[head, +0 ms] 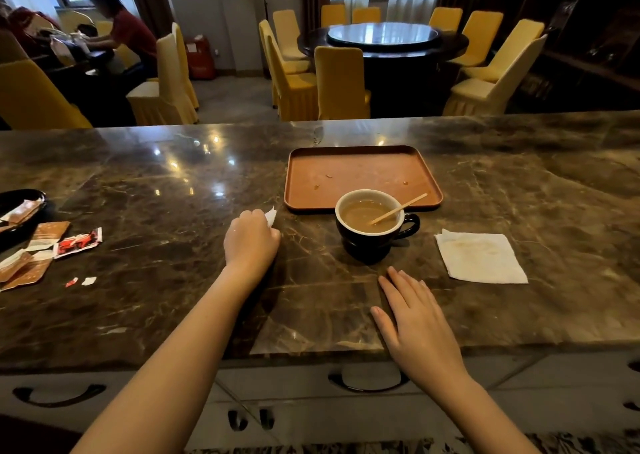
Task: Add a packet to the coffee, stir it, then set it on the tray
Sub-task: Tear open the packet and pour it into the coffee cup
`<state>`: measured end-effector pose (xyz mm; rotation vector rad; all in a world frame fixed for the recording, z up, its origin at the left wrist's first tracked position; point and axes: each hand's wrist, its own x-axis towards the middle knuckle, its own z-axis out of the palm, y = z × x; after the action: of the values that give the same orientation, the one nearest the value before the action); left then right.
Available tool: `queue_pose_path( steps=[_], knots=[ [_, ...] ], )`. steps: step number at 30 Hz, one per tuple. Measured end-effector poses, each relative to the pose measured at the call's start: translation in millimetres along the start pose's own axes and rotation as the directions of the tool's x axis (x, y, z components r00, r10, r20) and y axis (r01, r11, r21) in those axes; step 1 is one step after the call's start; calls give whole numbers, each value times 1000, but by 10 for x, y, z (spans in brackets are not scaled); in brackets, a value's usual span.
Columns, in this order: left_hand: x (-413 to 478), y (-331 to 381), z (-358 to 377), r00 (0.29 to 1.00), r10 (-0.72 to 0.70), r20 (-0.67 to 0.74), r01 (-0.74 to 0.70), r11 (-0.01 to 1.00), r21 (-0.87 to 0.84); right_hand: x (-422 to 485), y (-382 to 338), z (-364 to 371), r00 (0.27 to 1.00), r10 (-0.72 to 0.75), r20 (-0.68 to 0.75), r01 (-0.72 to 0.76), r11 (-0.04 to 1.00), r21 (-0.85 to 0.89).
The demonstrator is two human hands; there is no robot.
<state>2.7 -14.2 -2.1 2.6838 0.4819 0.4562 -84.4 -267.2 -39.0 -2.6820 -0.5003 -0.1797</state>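
Note:
A black cup [367,242] with a white inside holds light brown coffee on the marble counter, its handle to the right. A wooden stir stick [398,208] leans in it. The cup stands just in front of the brown tray [360,166], which holds only a few drips. My left hand [251,240] rests left of the cup, fingers curled on a small white packet [270,216]. My right hand [414,325] lies flat and open on the counter in front of the cup, touching nothing else.
A stained white napkin [479,258] lies right of the cup. At the far left are a black dish [17,211] with packets, several torn brown packets [31,256], a red packet [78,242] and paper scraps. Yellow chairs and a seated person are beyond the counter.

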Motion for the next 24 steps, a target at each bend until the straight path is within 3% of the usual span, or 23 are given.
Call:
queue_pose_path(
  steps=[5, 9, 12, 14, 16, 20, 24],
  knots=[
    [-144, -74, -85, 996, -10, -87, -5, 985, -174, -45, -27, -43, 988, -22, -153, 50, 982, 180],
    [-330, -56, -231, 997, 14, -77, -37, 951, -306, -52, -27, -164, 961, -44, -273, 128, 947, 295],
    [-504, 36, -372, 999, -20, 29, 31, 871, -490, 39, -79, -278, 959, -13, -284, 125, 917, 379],
    [-590, 152, -483, 978, -27, 206, 164, 707, -688, 139, -150, -346, 973, 50, -228, 69, 871, 486],
    [-632, 274, -580, 940, 43, 338, 251, 584, -772, 248, -251, -405, 984, 103, -147, 12, 782, 623],
    [-660, 505, -673, 858, 168, 485, 365, 466, -806, 419, -459, -515, 992, 121, -33, -35, 525, 851],
    [-685, 616, -654, 826, 208, 523, 406, 423, -810, 498, -548, -574, 984, 180, 13, -75, 340, 937]
  ],
)
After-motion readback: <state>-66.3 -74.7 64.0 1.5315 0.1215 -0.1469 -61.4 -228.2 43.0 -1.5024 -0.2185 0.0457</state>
